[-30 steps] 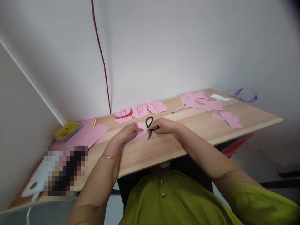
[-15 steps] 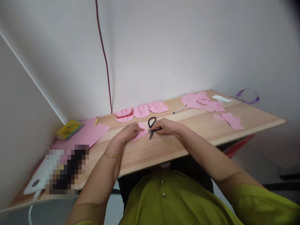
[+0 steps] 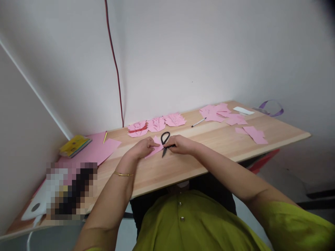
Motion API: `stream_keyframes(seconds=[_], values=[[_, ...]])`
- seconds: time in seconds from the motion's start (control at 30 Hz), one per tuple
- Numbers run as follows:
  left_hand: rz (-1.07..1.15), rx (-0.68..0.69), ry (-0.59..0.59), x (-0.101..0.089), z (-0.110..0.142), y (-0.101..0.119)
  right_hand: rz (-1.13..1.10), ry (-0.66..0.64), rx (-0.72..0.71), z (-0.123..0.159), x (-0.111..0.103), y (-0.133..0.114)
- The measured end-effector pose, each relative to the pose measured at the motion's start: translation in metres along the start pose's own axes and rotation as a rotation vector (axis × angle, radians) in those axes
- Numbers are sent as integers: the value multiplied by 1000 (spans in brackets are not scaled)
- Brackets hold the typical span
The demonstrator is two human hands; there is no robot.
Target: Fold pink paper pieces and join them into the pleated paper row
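Near the middle of the table, my left hand (image 3: 144, 147) is closed on a small piece of pink paper (image 3: 156, 149), its index finger stretched over the top. To its right, my right hand (image 3: 180, 144) grips a pair of black-handled scissors (image 3: 165, 138). One handle loop sticks up beyond the fingers, and a dark blade points down toward me. The scissors meet the right edge of the paper; whether the blades are cutting into it I cannot make out. The fingers cover part of the handles.
Three cut pink paper shapes (image 3: 156, 123) lie along the wall. A pen (image 3: 199, 122), pink scraps (image 3: 211, 113) and a white strip (image 3: 243, 110) are to the right. Large pink sheets (image 3: 104, 150), a yellow pencil (image 3: 105, 137) and a yellow packet (image 3: 75, 145) lie left.
My right hand has brought the scissors slightly left, closer against the paper's edge. My left hand keeps its hold on the paper. The whole view has shifted a little.
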State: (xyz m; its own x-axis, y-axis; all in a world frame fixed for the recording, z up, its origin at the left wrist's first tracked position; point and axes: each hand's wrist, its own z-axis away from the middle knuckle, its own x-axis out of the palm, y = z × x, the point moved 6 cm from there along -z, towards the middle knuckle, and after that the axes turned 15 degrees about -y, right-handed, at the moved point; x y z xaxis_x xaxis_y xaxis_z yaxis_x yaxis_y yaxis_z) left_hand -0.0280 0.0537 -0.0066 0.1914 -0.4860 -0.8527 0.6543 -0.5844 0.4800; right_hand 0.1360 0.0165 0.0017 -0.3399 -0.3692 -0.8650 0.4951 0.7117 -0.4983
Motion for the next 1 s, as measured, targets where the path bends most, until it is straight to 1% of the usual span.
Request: stream_keyframes(seconds=[0.27, 0.47, 0.6, 0.7, 0.77, 0.83, 1.0], values=[[-32, 21, -7, 4, -2, -13, 130, 55, -29, 1, 4, -1], [-46, 34, -16, 5, -3, -14, 115, 86, -48, -3, 5, -5], [-40, 23, -19, 6, -5, -17, 107, 62, -58, 0, 6, -3], [-38, 29, -26, 4, -4, -12, 121, 71, -63, 2, 6, 1], [-31, 39, -53, 2, -2, -7, 130, 91, -70, 3, 6, 2], [-16, 47, -107, 1, 1, -3, 131, 102, -82, 4, 6, 3], [40, 55, -175, -2, 9, -5, 131, 106, -114, 5, 4, 4]])
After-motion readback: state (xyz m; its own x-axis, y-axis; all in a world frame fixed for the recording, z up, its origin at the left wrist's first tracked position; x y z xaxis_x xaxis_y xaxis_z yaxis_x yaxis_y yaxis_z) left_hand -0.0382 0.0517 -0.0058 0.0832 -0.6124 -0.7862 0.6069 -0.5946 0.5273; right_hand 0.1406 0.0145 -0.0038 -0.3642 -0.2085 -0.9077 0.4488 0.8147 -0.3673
